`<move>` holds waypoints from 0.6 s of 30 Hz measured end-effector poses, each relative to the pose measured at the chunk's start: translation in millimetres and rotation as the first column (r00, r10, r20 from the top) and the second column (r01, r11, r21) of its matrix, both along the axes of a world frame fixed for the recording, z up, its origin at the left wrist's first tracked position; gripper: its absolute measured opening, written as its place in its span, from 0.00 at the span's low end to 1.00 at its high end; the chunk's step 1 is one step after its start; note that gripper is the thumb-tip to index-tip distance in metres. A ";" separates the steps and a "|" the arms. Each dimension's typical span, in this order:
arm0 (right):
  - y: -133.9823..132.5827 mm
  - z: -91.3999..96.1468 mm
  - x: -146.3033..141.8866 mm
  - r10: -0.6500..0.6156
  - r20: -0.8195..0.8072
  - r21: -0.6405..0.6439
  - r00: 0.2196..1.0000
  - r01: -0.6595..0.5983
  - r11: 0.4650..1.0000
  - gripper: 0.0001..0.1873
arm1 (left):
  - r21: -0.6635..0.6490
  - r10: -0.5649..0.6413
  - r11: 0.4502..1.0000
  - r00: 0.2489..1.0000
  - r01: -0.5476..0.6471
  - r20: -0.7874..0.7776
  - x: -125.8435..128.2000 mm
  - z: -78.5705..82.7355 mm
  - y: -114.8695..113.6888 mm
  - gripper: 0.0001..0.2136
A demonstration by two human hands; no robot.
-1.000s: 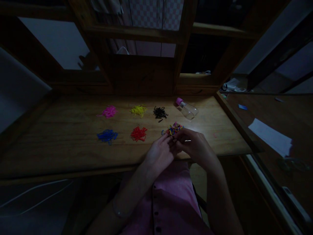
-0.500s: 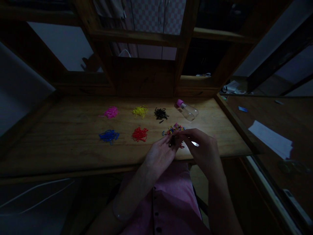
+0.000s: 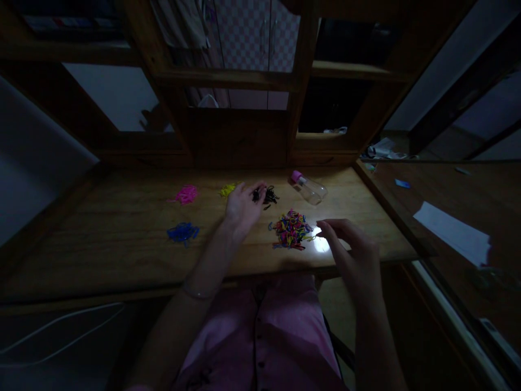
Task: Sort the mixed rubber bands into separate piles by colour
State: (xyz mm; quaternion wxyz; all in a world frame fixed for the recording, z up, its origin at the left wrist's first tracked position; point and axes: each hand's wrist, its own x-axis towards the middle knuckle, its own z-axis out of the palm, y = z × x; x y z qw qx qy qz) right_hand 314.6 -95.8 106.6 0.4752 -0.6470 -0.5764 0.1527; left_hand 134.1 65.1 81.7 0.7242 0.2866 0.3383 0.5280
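Note:
My left hand (image 3: 243, 206) reaches out over the wooden desk (image 3: 122, 239), fingers stretched, its tips at the pile of black rubber bands (image 3: 267, 195). I see nothing in it. My right hand (image 3: 350, 247) hovers near the desk's front edge, fingers loosely curved and apart, just right of the mixed pile of coloured bands (image 3: 291, 229). The left hand partly covers the yellow pile (image 3: 226, 189). The red pile is hidden behind my left hand and wrist.
A pink pile (image 3: 186, 194) and a blue pile (image 3: 182, 232) lie to the left. A clear bottle with a pink cap (image 3: 308, 187) lies on its side at the back right. Wooden shelving rises behind the desk. White paper (image 3: 451, 232) lies on the surface to the right.
Both hands were together at the mixed pile. My left hand has moved forward and left to the black pile, while my right hand has drawn back to the right. The view tilted down slightly.

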 end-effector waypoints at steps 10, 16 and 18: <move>3.7 -22.5 12.4 0.002 -0.113 0.012 0.994 -0.001 1.000 0.12 | 0.234 0.111 0.972 0.893 -0.006 -0.437 -1.3 -9.7 22.6 0.16; 6.7 -43.1 28.7 -0.110 -0.159 -0.007 0.981 0.110 0.994 0.15 | 0.305 0.023 0.891 0.635 0.338 -0.772 -9.8 -42.8 2.4 0.15; 6.3 -46.0 29.6 -0.124 -0.165 -0.009 0.978 0.124 0.992 0.15 | 0.278 0.038 0.891 0.551 0.360 -0.834 -7.3 -50.9 1.0 0.14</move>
